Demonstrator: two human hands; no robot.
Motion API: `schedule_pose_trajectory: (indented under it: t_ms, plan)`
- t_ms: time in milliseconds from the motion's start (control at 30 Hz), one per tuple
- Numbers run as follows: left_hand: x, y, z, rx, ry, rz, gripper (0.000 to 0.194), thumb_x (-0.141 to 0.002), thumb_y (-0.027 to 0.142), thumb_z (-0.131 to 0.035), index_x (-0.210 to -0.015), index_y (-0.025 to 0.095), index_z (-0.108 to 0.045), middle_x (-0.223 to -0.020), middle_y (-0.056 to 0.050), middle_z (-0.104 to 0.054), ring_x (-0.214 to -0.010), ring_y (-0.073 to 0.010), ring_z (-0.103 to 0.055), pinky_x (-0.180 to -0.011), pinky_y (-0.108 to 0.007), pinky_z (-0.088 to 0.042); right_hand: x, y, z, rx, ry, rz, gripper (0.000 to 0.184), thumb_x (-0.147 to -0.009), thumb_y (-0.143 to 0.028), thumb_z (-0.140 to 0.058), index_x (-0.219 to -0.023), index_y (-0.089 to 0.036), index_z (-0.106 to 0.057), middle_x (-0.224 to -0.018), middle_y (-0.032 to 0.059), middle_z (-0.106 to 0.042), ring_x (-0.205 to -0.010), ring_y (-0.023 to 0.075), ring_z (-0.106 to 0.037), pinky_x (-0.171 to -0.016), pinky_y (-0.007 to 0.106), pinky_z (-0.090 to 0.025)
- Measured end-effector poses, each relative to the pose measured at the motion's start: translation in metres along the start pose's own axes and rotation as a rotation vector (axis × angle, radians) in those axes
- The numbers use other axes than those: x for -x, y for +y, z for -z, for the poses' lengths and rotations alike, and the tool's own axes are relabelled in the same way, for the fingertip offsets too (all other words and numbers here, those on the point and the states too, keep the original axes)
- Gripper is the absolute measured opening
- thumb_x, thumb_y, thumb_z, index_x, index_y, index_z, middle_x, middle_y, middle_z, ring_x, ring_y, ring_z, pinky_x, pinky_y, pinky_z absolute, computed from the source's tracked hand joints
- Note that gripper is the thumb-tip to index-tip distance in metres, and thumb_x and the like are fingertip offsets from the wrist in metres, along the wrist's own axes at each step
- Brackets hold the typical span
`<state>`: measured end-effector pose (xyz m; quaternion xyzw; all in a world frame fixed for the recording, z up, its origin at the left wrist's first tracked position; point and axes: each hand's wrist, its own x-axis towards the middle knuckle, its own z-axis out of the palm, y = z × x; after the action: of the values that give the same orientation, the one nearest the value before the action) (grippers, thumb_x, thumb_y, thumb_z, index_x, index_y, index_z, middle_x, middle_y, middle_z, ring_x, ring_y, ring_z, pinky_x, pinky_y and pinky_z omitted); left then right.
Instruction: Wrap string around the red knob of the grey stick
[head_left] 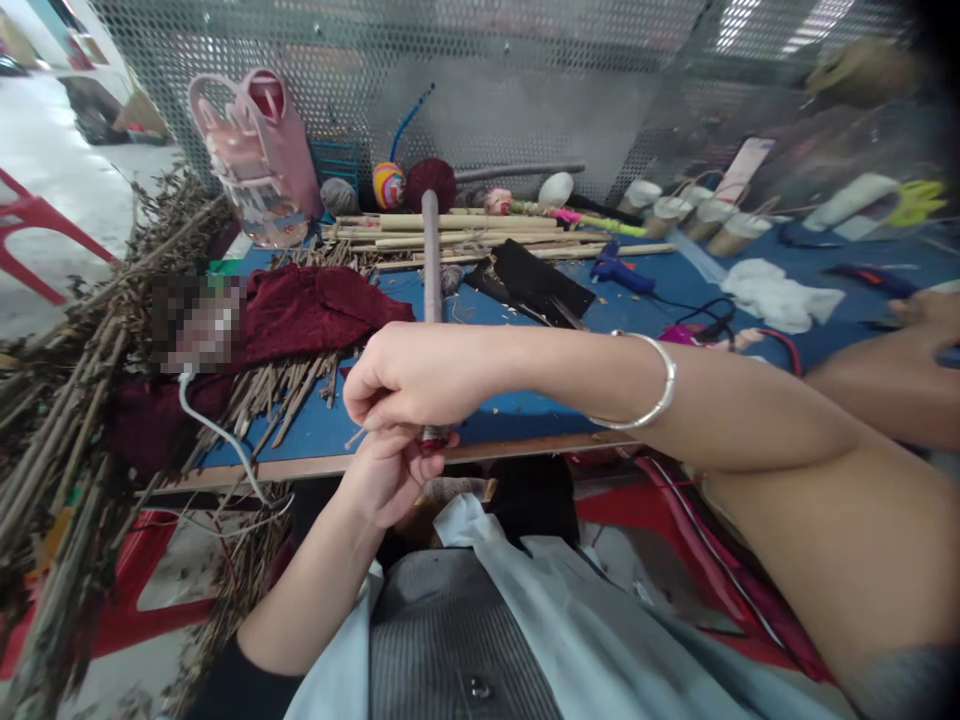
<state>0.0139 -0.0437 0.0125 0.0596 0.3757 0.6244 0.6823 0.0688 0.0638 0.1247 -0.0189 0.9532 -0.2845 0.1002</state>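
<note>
A long grey-wrapped stick (432, 265) points away from me, its near end dark red. Wrapped over the stick close to that end is my right hand (420, 378), closed, with a silver bangle on the wrist. My left hand (390, 475) is just below it, fingers curled and closed at the red end. The two hands touch, and the fingertips are partly hidden. Beyond the stick's far end lies a dark red yarn ball (431, 186). A dark red cloth (315, 308) is spread to the left of the hands.
Dry plant stalks (82, 370) pile along the left. Behind are a pink water bottle (259, 160), bamboo sticks (480, 238) and a black sheet (532, 283). A blue glue gun (622, 268), white cloth (780, 295) and another person's arm (892, 375) are on the right.
</note>
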Motion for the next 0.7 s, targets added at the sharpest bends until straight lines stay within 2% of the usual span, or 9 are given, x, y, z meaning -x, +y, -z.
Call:
schedule_pose_trajectory:
  t_ms: [67, 167, 300, 367, 533, 633, 700]
  plan:
    - [0.001, -0.003, -0.003, 0.018, 0.040, -0.010, 0.012, -0.073, 0.013, -0.065, -0.085, 0.013, -0.065, -0.078, -0.008, -0.070, -0.062, -0.0132, -0.066, -0.042, -0.014, -0.049, -0.005, -0.001, 0.000, 0.059, -0.045, -0.011, 0.012, -0.076, -0.005, -0.057, -0.071, -0.011, -0.067, -0.069, -0.0001, -0.059, -0.059, 0.0070, -0.043, -0.056, 0.022, -0.031]
    - [0.004, -0.008, -0.009, 0.049, 0.079, -0.057, 0.028, -0.073, 0.011, -0.064, -0.100, 0.016, -0.062, -0.086, -0.008, -0.070, -0.062, -0.0104, -0.063, -0.037, -0.009, -0.040, -0.013, 0.002, -0.002, 0.100, -0.109, -0.015, 0.008, -0.074, -0.008, -0.062, -0.073, -0.011, -0.069, -0.074, 0.0008, -0.061, -0.062, 0.0076, -0.044, -0.057, 0.022, -0.032]
    - [0.007, -0.009, -0.010, 0.082, 0.048, -0.117, 0.040, -0.071, 0.005, -0.064, -0.109, 0.017, -0.061, -0.090, -0.008, -0.070, -0.062, -0.0076, -0.061, -0.037, -0.006, -0.035, -0.020, 0.012, -0.007, 0.039, -0.215, -0.057, 0.009, -0.074, -0.010, -0.062, -0.076, -0.011, -0.071, -0.063, -0.0024, -0.058, -0.058, 0.0070, -0.043, -0.056, 0.022, -0.032]
    - [0.009, -0.009, -0.006, 0.110, 0.013, -0.121, 0.037, -0.069, 0.003, -0.064, -0.104, 0.016, -0.063, -0.089, -0.008, -0.070, -0.063, -0.0072, -0.062, -0.041, -0.005, -0.041, -0.021, 0.017, -0.010, -0.012, -0.240, -0.074, 0.009, -0.074, -0.011, -0.062, -0.077, -0.011, -0.071, -0.056, -0.0043, -0.055, -0.053, 0.0061, -0.042, -0.055, 0.022, -0.032]
    - [0.012, -0.010, 0.005, 0.177, -0.034, -0.103, 0.011, -0.067, 0.007, -0.069, -0.076, 0.013, -0.066, -0.078, -0.004, -0.071, -0.067, -0.0089, -0.067, -0.056, -0.010, -0.053, -0.023, 0.022, -0.012, -0.122, -0.223, -0.122, 0.009, -0.074, -0.009, -0.060, -0.075, -0.011, -0.070, -0.053, -0.0049, -0.056, -0.050, 0.0053, -0.044, -0.054, 0.021, -0.032]
    - [0.013, -0.012, 0.006, 0.175, -0.027, -0.133, 0.011, -0.070, 0.010, -0.071, -0.079, 0.015, -0.066, -0.083, -0.003, -0.071, -0.070, -0.0088, -0.067, -0.058, -0.010, -0.055, -0.023, 0.021, -0.010, -0.122, -0.228, -0.127, 0.007, -0.073, -0.009, -0.062, -0.071, -0.011, -0.068, -0.052, -0.0049, -0.054, -0.050, 0.0055, -0.042, -0.055, 0.022, -0.032]
    - [0.014, -0.013, 0.007, 0.188, 0.012, -0.123, 0.011, -0.071, 0.009, -0.072, -0.078, 0.015, -0.065, -0.081, -0.001, -0.070, -0.066, -0.0076, -0.067, -0.057, -0.010, -0.055, -0.017, 0.021, -0.008, -0.110, -0.113, -0.083, 0.007, -0.074, -0.009, -0.060, -0.069, -0.012, -0.064, -0.058, -0.0037, -0.055, -0.054, 0.0066, -0.042, -0.057, 0.022, -0.033]
